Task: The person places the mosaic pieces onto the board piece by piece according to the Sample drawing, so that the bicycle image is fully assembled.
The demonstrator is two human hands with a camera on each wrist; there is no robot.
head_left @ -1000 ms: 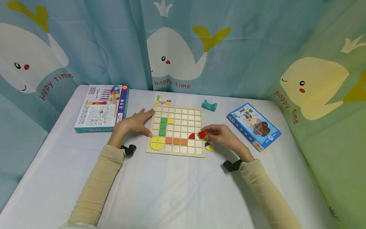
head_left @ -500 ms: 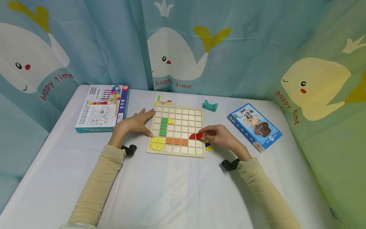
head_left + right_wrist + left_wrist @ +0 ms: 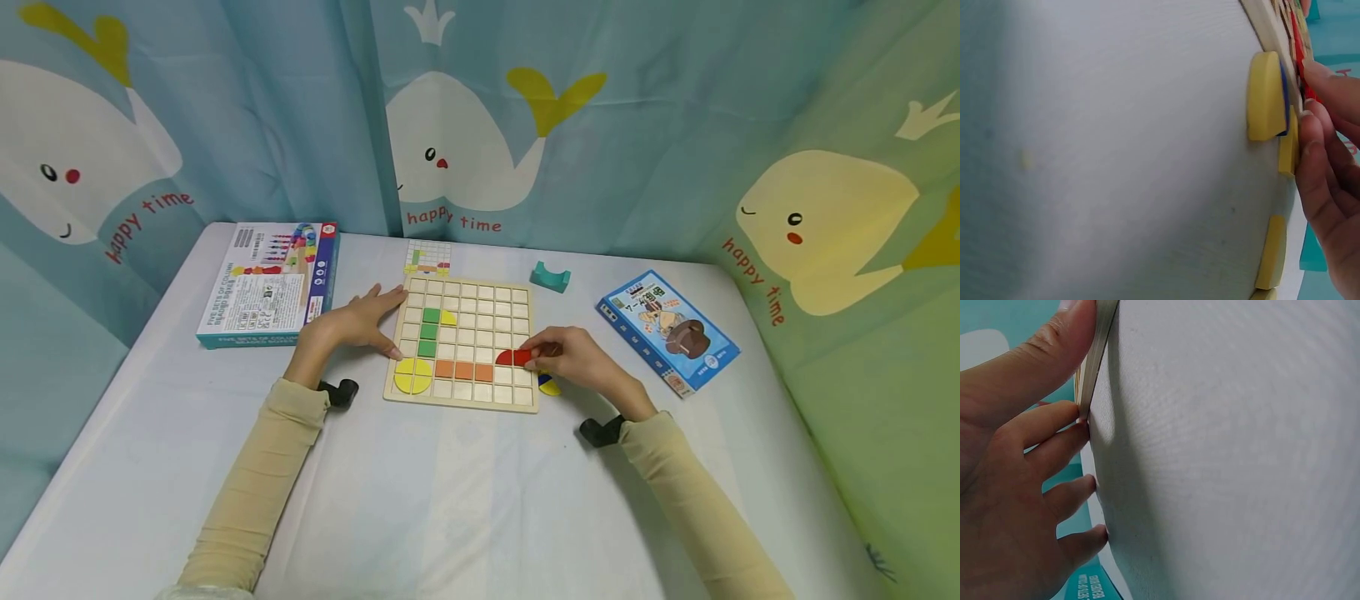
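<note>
A wooden grid board lies on the table between my hands. My left hand has its fingers spread, with thumb and index finger resting against the board's left edge. At the board's right side, my right hand pinches a red square tile between thumb and fingers. That tile sits in line with a red quarter-round tile. Also on the board are green squares, orange squares, a yellow quarter-round tile and a yellow circle of quarter tiles.
Yellow and blue pieces lie beside the board's right edge, partly under my right hand; more yellow pieces show in the right wrist view. Behind the board are a pattern card and a teal arch. Boxes lie left and right.
My right hand has moved slightly left and brought the red square tile down beside the red quarter-round tile, where the two now look joined. My left hand has stayed at the board's edge.
</note>
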